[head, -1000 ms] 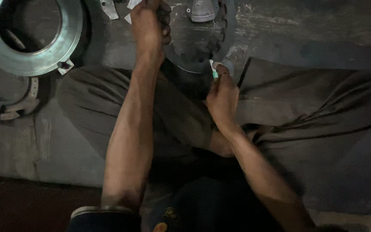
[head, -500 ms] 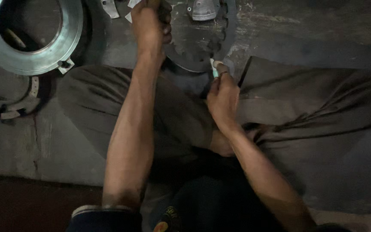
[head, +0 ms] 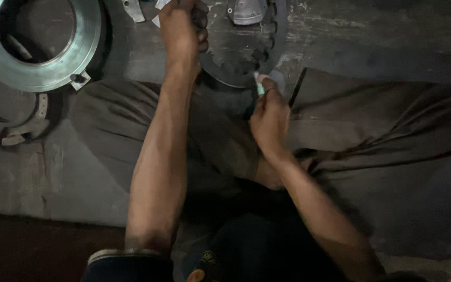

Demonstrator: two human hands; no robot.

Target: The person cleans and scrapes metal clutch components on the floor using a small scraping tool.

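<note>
Head view: left hand (head: 182,28) clamped on disc (head: 241,57) top; right hand (head: 270,115) pinches small green tool (head: 260,87) at its toothed rim. Work looks mid-way.

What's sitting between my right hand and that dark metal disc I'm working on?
Nothing visible. The right hand pinches a small green-tipped tool whose tip already sits at the dark disc rim. The left hand grips the disc's top edge.

The left hand's (head: 182,28) fingertips are cut off at twelve o'clock. The small green object (head: 260,89) pinched by the right hand (head: 270,117) is too small to be identified. The steel ring (head: 37,44) is clipped at ten o'clock.
</note>
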